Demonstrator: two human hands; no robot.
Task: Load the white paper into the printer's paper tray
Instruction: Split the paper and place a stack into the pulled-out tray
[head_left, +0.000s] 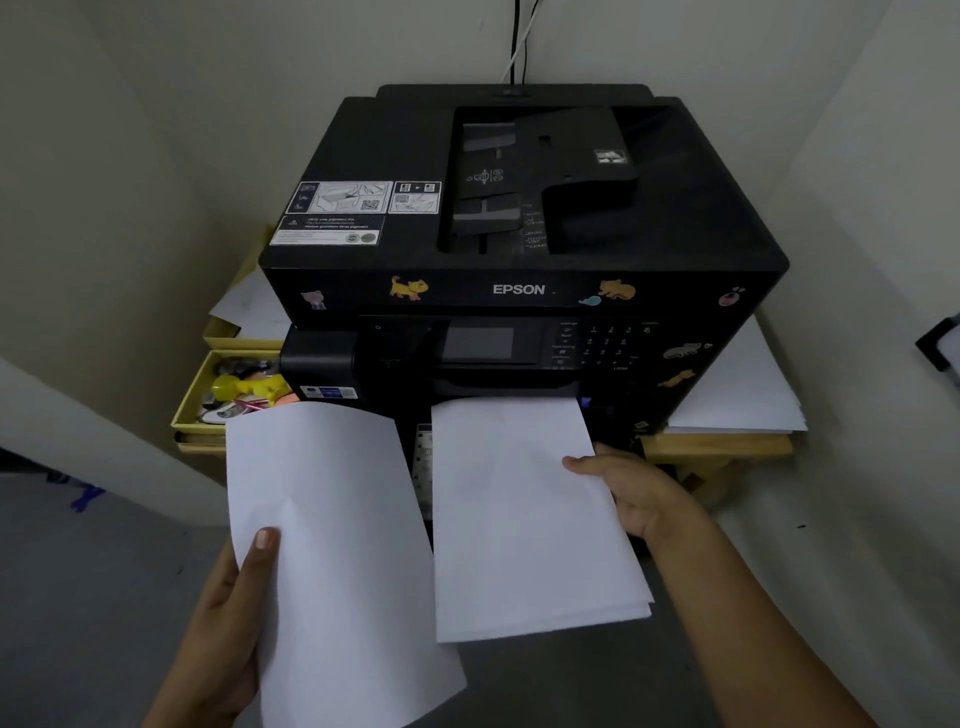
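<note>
A black Epson printer (519, 218) stands on a wooden stand against the wall. A stack of white paper (524, 514) lies in front of its lower opening, its far edge at the slot under the control panel. My right hand (636, 491) grips this stack at its right edge, thumb on top. My left hand (228, 608) holds a second bunch of white paper (332, 551) lower left, thumb on its face, clear of the printer. A pulled-out tray edge (425, 467) shows between the two stacks.
Yellow open boxes (189, 410) with small items sit left of the printer. Loose white sheets (743, 384) lie on the wooden stand (717, 447) at the right. Walls close in on both sides. Cables (519, 41) run up the back wall.
</note>
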